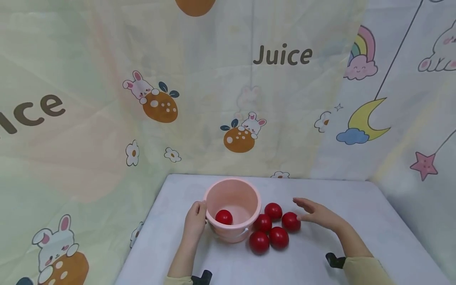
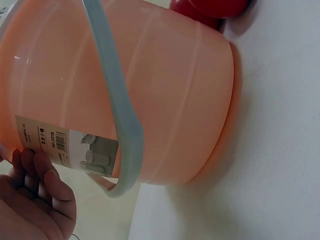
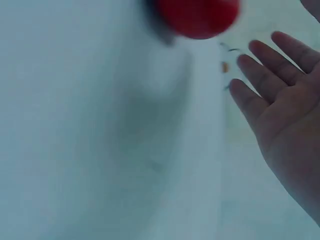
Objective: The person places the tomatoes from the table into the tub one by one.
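A pink plastic bucket (image 1: 229,234) stands on the table with one red ball (image 1: 224,217) inside. At its left side my left hand (image 1: 196,217) grips the rim; the left wrist view shows those fingers (image 2: 37,162) curled at the bucket's edge, beside a paper label (image 2: 62,147) and the pale grey handle (image 2: 117,100). Several more red balls (image 1: 279,238) lie grouped to the bucket's right. My right hand (image 1: 318,215) hovers just right of the nearest red ball (image 1: 291,221), fingers spread and nothing held. In the right wrist view, a red ball (image 3: 200,17) appears beyond the extended fingers.
The white table (image 1: 310,261) extends around the bucket and balls. Behind it hangs a printed cloth (image 1: 199,138) with cartoon rabbits and a moon, also covering both sides. Dark straps (image 1: 202,278) show at both wrists.
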Available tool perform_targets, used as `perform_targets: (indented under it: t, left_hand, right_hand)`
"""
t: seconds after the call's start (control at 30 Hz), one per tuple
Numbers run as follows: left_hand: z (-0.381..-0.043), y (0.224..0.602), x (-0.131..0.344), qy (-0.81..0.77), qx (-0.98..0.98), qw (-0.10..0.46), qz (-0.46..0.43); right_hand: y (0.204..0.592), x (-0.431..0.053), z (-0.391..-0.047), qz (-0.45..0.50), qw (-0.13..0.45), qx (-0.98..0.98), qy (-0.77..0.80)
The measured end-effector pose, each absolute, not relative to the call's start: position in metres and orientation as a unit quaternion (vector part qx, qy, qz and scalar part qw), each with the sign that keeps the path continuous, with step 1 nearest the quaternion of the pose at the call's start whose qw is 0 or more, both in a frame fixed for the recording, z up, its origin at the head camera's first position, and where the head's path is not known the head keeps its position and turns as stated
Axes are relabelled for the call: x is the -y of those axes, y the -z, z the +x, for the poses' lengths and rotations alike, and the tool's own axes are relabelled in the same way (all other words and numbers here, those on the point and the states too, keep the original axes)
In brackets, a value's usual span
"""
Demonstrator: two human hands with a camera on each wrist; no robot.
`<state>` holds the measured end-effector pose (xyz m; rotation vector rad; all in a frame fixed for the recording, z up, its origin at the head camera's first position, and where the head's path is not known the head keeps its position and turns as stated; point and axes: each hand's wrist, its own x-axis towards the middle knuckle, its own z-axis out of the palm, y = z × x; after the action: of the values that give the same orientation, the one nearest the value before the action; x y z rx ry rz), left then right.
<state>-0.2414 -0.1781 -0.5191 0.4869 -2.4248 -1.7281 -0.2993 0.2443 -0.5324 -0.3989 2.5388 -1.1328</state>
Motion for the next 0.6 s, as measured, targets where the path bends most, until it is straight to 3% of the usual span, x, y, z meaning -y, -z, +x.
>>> perform_targets:
  t: [0.23, 0.6]
  left_hand:
    - [-0.243, 0.52, 0.178, 0.571, 0.802, 0.061, 0.166]
    - [-0.24, 0.517, 0.177, 0.577, 0.797, 0.054, 0.17]
  right_hand:
    - [0.585, -0.252, -0.292, -0.103, 0.165, -0.88, 0.433]
    - [0.596, -0.249, -0.293, -0.074, 0.158, -0.884, 0.434]
